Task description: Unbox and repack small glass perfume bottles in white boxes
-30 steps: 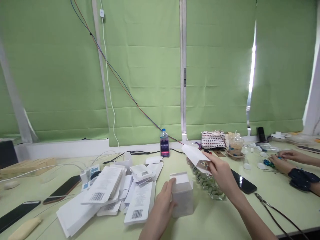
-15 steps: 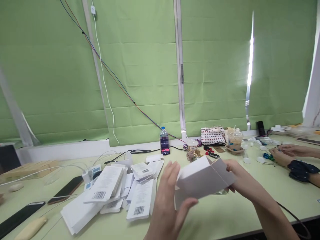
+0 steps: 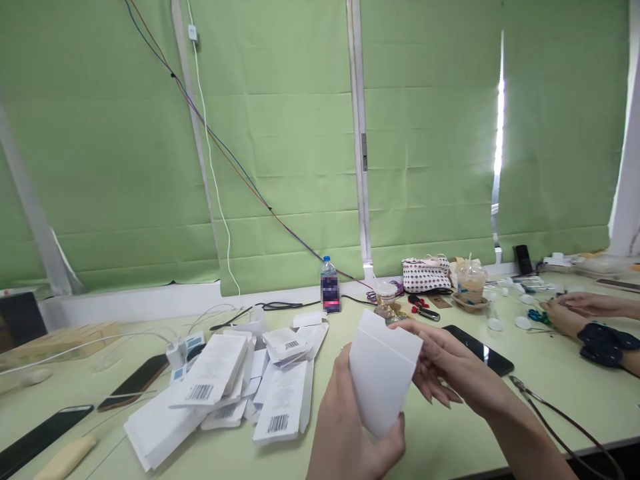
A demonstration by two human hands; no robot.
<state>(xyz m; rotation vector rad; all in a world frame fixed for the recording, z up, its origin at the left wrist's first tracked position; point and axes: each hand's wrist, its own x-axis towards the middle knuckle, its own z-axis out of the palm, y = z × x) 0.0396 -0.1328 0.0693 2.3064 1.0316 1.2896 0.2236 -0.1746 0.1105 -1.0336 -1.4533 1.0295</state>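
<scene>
A plain white cardboard box (image 3: 384, 373) is raised above the table in front of me, tilted, with a fold line near its upper end. My left hand (image 3: 353, 427) grips it from the left and below, thumb across the lower edge. At its upper right edge, my right hand (image 3: 440, 367) pinches the cardboard between thumb and index finger, the other fingers hanging loose. Left of my hands lies a pile of flat white boxes (image 3: 283, 400), several with printed text and barcodes. A longer white box (image 3: 163, 423) lies under the pile's left side.
A black phone (image 3: 480, 350) and a cord (image 3: 555, 413) lie to the right. Farther back are a bottle (image 3: 330, 283), a patterned pouch (image 3: 427, 275) and an iced drink cup (image 3: 470, 283). Another person's hands (image 3: 575, 310) work at the far right. More phones (image 3: 45, 433) lie left.
The box has turned more upright and shifted slightly left. My right hand has moved left along with it, uncovering the black phone and cord on the table. My left hand has closed around the box.
</scene>
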